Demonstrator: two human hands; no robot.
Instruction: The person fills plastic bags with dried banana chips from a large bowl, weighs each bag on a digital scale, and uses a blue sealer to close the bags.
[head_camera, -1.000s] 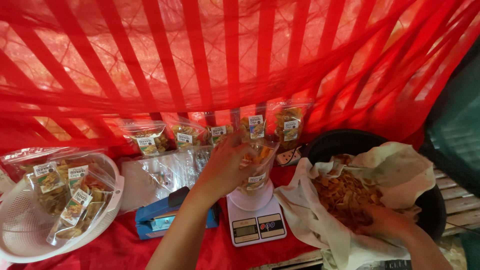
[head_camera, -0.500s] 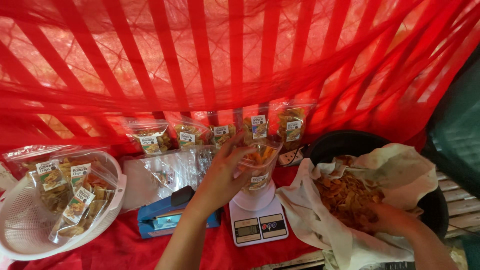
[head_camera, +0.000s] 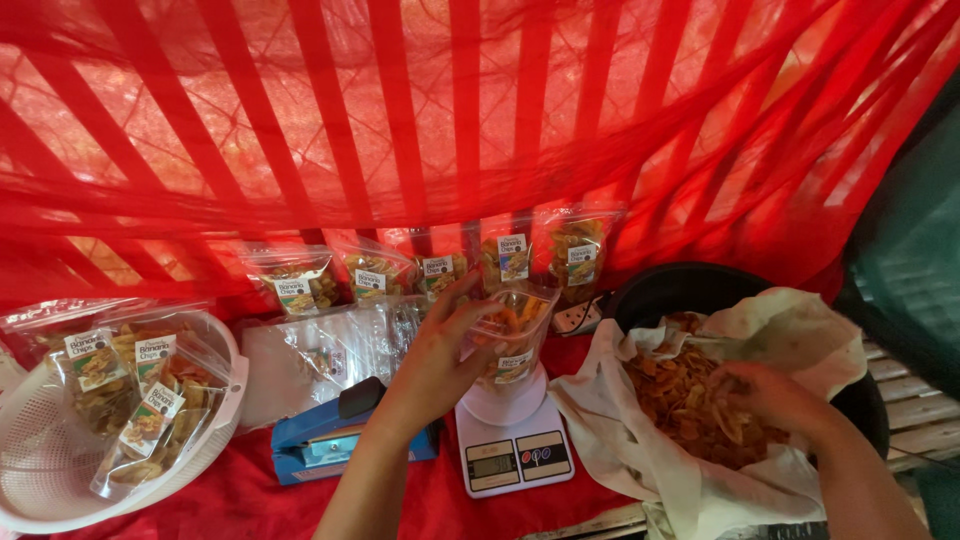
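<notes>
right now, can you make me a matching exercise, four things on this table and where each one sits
Things:
1. clear pouch
2. kitchen scale
3. blue sealer
4. white basket

Places:
a. far left, holding packed bags
b. under the pouch
c. in the left hand, on the scale
d. between basket and scale

Pairs: 1-c, 2-b, 3-d, 4-a

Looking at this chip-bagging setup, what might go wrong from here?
The open clear pouch stands on the small white scale, steadied only by the left hand; if that grip loosens, it may tip and spill. The right hand is down in the chips in the paper-lined black tub, so chips carried across could drop onto the red cloth. The filled packets leaning behind the scale could get knocked over.
</notes>
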